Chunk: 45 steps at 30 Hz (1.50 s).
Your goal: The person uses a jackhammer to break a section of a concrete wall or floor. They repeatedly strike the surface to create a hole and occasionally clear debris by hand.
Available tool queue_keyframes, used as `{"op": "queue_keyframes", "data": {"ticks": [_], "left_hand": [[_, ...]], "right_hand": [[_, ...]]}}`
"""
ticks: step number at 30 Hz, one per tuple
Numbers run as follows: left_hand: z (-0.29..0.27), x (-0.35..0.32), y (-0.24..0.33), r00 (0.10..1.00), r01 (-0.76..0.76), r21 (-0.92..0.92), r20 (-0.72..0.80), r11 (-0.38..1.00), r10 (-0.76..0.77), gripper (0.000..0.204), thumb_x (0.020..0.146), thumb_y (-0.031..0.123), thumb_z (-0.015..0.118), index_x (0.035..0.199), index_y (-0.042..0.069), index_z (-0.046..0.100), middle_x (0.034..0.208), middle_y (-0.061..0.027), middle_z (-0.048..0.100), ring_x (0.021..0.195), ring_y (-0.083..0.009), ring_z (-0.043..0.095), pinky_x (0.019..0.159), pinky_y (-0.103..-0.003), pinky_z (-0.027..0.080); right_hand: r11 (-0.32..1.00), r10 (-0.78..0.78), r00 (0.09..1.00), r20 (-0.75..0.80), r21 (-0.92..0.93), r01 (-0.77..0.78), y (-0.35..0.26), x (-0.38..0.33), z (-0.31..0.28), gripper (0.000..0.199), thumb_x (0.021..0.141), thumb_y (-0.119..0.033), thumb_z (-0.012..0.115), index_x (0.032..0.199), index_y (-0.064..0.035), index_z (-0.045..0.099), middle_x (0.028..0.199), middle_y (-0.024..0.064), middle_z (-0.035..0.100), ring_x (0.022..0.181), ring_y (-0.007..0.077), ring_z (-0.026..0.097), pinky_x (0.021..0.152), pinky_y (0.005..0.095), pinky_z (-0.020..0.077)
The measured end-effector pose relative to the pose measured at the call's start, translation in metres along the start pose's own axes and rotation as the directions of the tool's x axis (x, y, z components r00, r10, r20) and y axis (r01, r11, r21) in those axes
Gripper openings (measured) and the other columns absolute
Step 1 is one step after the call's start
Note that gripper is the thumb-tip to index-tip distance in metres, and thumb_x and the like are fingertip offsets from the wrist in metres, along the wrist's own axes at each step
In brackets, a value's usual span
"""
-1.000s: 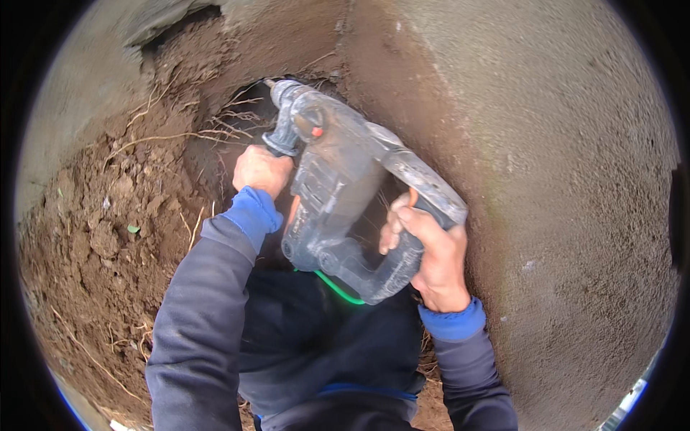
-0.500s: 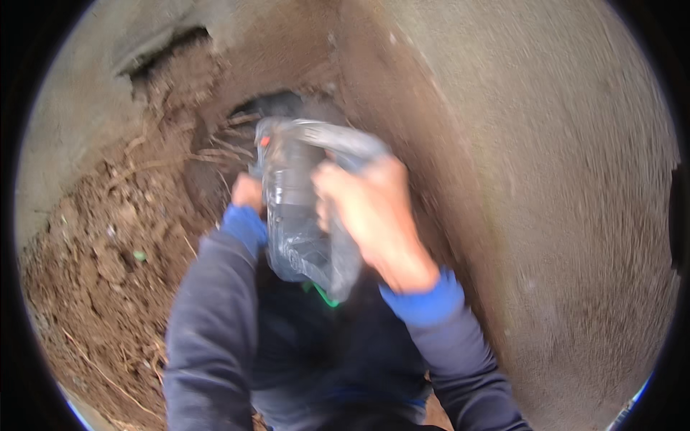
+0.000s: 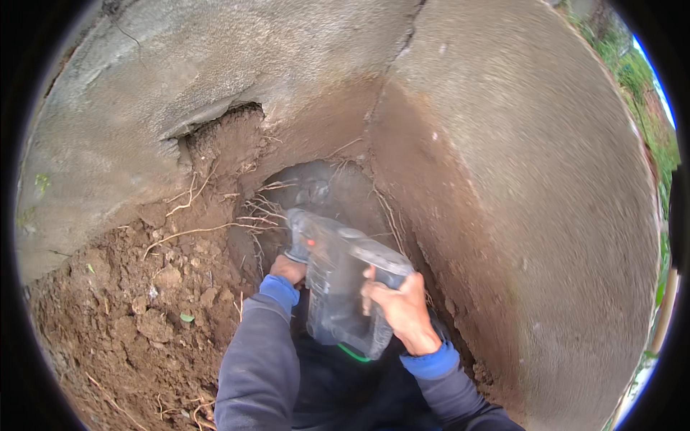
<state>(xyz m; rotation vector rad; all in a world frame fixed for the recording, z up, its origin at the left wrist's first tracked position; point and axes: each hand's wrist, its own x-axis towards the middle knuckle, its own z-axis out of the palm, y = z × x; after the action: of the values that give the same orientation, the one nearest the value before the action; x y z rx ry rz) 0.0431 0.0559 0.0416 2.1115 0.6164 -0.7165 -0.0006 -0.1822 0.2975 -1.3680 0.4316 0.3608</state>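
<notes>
Both hands hold a bulky grey power tool with a loop-shaped rear handle, which looks like a rotary hammer. Its body is dusty and blurred, with a small orange-red spot near its far end and a green strip at its near edge. My right hand is closed round the loop handle on the right. At the far left side of the tool, my left hand is closed on a side grip, mostly hidden. The tool hangs tilted over a dug hollow in the soil. Its working tip cannot be seen.
Two rough concrete walls, one on the left and one on the right, meet in a cracked corner. Thin roots stick out round the hollow. Loose brown soil is heaped at left; a broken gap opens in the left wall.
The view has shifted, so the hands and tool appear lower and further right, with more wall showing. Both hands keep their hold on the tool.
</notes>
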Motion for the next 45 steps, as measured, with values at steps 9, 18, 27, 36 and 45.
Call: {"op": "queue_keyframes", "data": {"ticks": [9,18,27,36,45], "left_hand": [[0.003,-0.088,0.081,0.759,-0.538,0.733,0.207,0.416,0.617,0.019,0.082,0.022,0.062,0.074,0.012,0.076,0.087,-0.0061,0.077,0.071,-0.0252,0.073,0.067,-0.036,0.059],[-0.017,-0.148,0.105,0.976,-0.043,0.420,-0.176,0.906,0.128,0.039,0.073,0.038,0.077,0.088,0.001,0.077,0.096,-0.0240,0.073,0.099,-0.0394,0.071,0.088,-0.043,0.056],[-0.004,-0.149,0.106,0.931,0.002,0.419,-0.332,0.908,0.152,0.033,0.070,0.032,0.076,0.085,0.003,0.077,0.091,-0.0220,0.074,0.092,-0.0378,0.073,0.085,-0.041,0.057],[-0.009,-0.137,0.117,0.934,0.075,0.548,-0.331,0.833,0.134,0.031,0.069,0.031,0.073,0.083,0.004,0.078,0.093,-0.0187,0.075,0.092,-0.0351,0.074,0.086,-0.041,0.059],[-0.035,-0.117,0.126,0.892,0.132,0.482,-0.439,0.866,0.108,0.031,0.073,0.029,0.076,0.086,0.001,0.077,0.094,-0.0240,0.073,0.095,-0.0373,0.072,0.087,-0.042,0.057]], "right_hand": [[0.927,-0.074,0.991,-0.113,0.359,0.110,0.026,-0.111,-0.084,0.026,0.082,0.008,0.065,0.107,0.0051,0.060,0.083,0.0123,0.065,0.066,0.0223,0.067,0.059,0.0358,0.0557],[0.876,-0.008,0.991,-0.130,0.478,0.070,0.058,-0.105,-0.108,0.012,0.089,-0.002,0.068,0.096,-0.0038,0.059,0.077,0.0092,0.060,0.062,0.0201,0.061,0.055,0.0344,0.0528],[0.843,-0.051,0.998,-0.035,0.534,0.062,0.104,-0.071,-0.135,0.015,0.085,-0.001,0.068,0.096,-0.0032,0.058,0.074,0.0096,0.059,0.060,0.0212,0.060,0.055,0.0365,0.0511],[0.726,0.095,0.995,0.003,0.684,-0.071,0.158,-0.027,-0.137,0.017,0.091,-0.002,0.063,0.103,-0.0097,0.054,0.076,0.0098,0.056,0.062,0.0252,0.058,0.056,0.0426,0.0498],[0.820,0.099,0.993,-0.065,0.571,-0.044,0.091,-0.027,-0.101,0.014,0.089,0.000,0.066,0.097,-0.0045,0.056,0.071,0.0115,0.059,0.056,0.0240,0.061,0.051,0.0378,0.0504]]}}
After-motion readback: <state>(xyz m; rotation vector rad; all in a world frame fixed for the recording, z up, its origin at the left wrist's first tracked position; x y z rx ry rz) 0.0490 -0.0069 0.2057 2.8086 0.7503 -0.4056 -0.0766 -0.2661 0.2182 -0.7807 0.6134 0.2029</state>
